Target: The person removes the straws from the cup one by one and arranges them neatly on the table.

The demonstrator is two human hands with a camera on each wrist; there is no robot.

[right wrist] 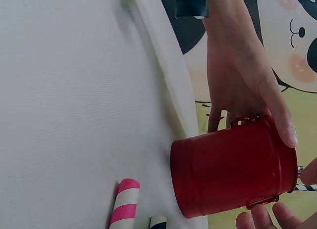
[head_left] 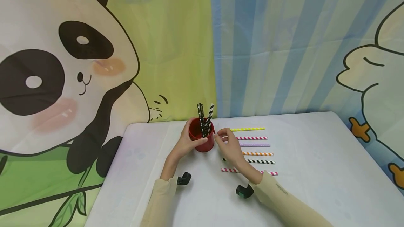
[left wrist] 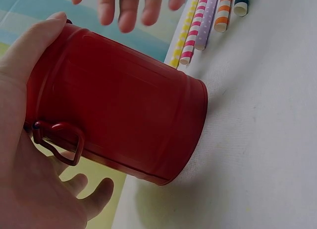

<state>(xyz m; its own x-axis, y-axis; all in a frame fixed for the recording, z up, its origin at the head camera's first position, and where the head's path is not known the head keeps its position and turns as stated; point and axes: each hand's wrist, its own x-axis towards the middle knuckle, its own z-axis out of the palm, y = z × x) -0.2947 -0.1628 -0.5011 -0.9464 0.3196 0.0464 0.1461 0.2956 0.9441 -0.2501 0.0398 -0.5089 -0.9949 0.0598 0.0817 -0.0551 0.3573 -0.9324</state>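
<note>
A small red bucket with wire handles stands near the far edge of the white table. My left hand grips it from the left, thumb across the near side of the rim and fingers round the far side. Several black-and-white paper straws, some dotted and one striped, lean upright inside the bucket. On the other side is my right hand, fingers loosely bent. Its fingertips are right at the bucket's side handle in the right wrist view, with nothing seen between them.
Right of the bucket, paper straws lie in a column: yellow, pink-striped, lilac, orange-striped, black-striped and another pink-striped one. My right forearm crosses over the nearest ones. A printed panda curtain hangs behind the table.
</note>
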